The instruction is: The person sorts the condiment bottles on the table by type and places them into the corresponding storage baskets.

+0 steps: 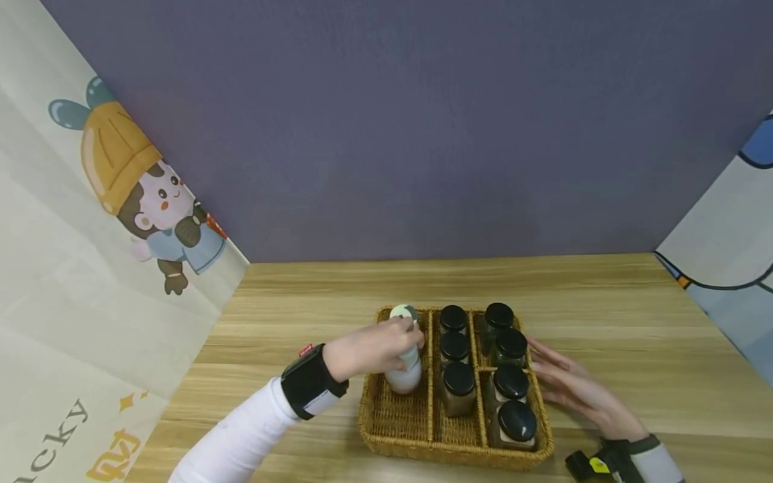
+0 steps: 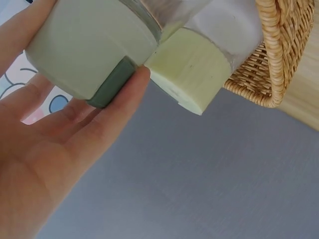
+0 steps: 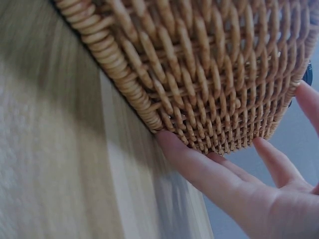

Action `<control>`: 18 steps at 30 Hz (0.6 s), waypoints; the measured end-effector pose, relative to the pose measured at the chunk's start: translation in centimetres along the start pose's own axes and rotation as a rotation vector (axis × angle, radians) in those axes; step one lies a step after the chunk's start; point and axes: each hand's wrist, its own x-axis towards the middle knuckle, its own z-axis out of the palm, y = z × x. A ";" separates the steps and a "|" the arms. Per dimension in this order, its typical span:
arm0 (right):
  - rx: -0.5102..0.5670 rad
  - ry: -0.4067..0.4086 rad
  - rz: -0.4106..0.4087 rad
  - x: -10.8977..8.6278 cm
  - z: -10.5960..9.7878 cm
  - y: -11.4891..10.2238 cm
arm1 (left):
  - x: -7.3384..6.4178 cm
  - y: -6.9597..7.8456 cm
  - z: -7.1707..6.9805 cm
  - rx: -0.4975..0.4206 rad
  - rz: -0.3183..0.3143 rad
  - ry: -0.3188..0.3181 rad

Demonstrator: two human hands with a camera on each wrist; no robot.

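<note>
My left hand (image 1: 377, 345) holds a clear seasoning jar (image 1: 403, 381) with white contents, over the left compartment of a wicker basket (image 1: 413, 446). In the left wrist view, fingers and thumb are around its pale green cap (image 2: 84, 50), which has a dark green tab (image 2: 112, 82). A second pale-green-capped jar (image 2: 189, 69) sits at the far end of that compartment, partly hidden by the hand in the head view. Against the basket's right outer wall (image 3: 199, 84), my right hand (image 1: 574, 389) rests its extended fingertips, low and high on the weave.
Several black-lidded jars (image 1: 454, 345) line the middle compartment, and more (image 1: 511, 382) fill the two right ones. The basket stands on a wood-grain table (image 1: 290, 322). Behind rises a grey-blue wall (image 1: 423, 134), with a cartoon-printed sheet (image 1: 72, 268) at left.
</note>
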 end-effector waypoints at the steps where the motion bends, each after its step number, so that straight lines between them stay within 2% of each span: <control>1: 0.002 0.000 0.002 0.0 0.0 0.0 | 0.0 0.0 0.1 0.000 -0.002 0.000; 18: 0.000 0.005 0.005 0.0 0.1 -0.1 | 0.0 -0.1 0.9 0.030 -0.024 -0.016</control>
